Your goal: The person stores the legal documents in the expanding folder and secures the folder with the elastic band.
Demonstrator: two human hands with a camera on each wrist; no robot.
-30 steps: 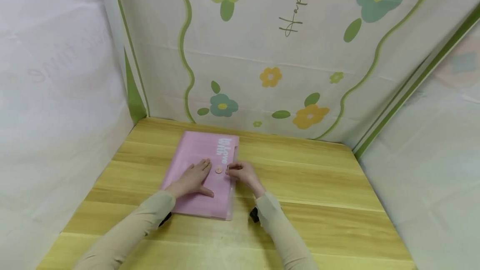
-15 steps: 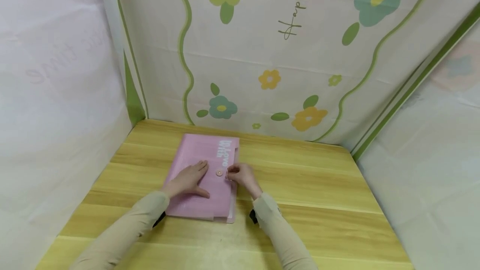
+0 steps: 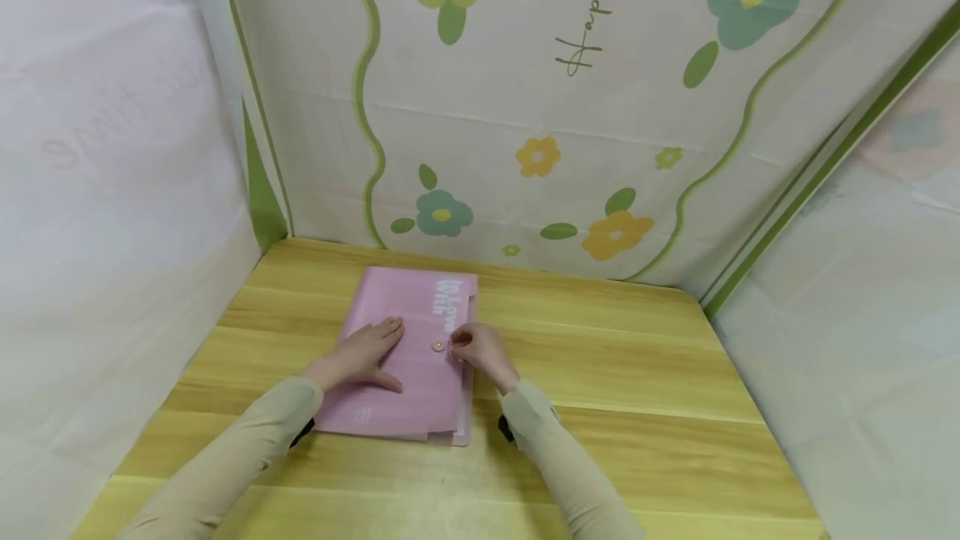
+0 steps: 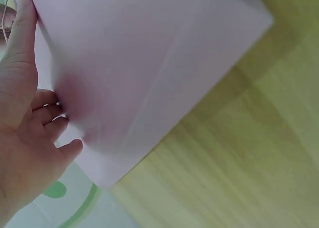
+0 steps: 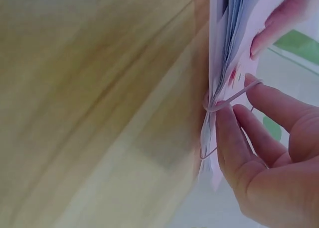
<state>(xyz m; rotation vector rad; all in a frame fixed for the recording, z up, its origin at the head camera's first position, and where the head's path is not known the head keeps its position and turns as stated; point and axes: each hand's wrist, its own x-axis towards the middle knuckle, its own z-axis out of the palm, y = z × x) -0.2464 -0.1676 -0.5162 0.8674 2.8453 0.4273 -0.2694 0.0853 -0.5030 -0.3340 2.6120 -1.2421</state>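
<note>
A pink file folder [image 3: 408, 298] with white lettering lies on the wooden table, a round button [image 3: 438, 345] near its right edge. My left hand [image 3: 362, 357] rests spread on the cover, left of the button. From the left wrist view, its fingers lie against the pink plastic [image 4: 134, 54]. At the folder's right edge, my right hand [image 3: 483, 352] holds a thin elastic cord [image 5: 237, 94]. The cord loops round the folder's layered edge [image 5: 227, 49] and passes over one fingertip in the right wrist view. Its grip is partly hidden in the head view.
The yellow wood-grain table [image 3: 600, 373] extends to the right of the folder and in front of it. A white fabric wall [image 3: 480, 107] with printed flowers stands behind, and further pale fabric walls [image 3: 112, 190] flank both sides.
My left hand has slid left across the folder, away from the button. My right hand stays at the right edge with the cord, shifted very slightly left.
</note>
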